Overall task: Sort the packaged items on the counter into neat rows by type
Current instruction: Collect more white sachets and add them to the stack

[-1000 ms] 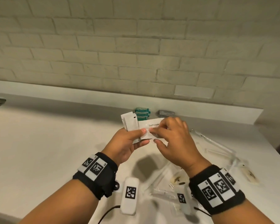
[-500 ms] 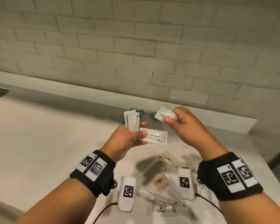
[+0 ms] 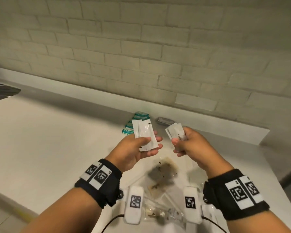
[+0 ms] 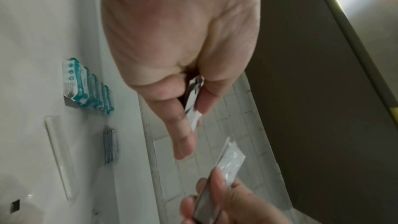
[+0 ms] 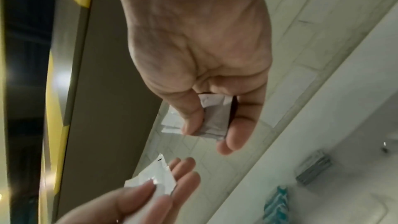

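Note:
My left hand (image 3: 146, 145) pinches a small stack of plain white sachets (image 3: 144, 133) between thumb and fingers, held upright above the counter; the left wrist view shows the sachets (image 4: 192, 98) edge-on between thumb and forefinger. My right hand (image 3: 183, 143) grips a few white toothpaste sachets (image 3: 174, 132), also seen in the right wrist view as folded white toothpaste sachets (image 5: 215, 117) under the thumb. A row of teal-and-white packets (image 3: 135, 122) stands near the wall ledge, with a grey packet (image 3: 165, 121) to its right.
Clear plastic packets with brownish contents (image 3: 163, 170) and wrapped items (image 3: 161, 212) lie on the white counter (image 3: 57, 140) below my hands. A sink edge (image 3: 2, 91) shows at far left. The counter ends at the right, by a raised ledge (image 3: 208, 130).
The toothpaste sachet that lay across my left fingers has gone over to my right hand, which now holds it with the other one. Both hands have drawn apart.

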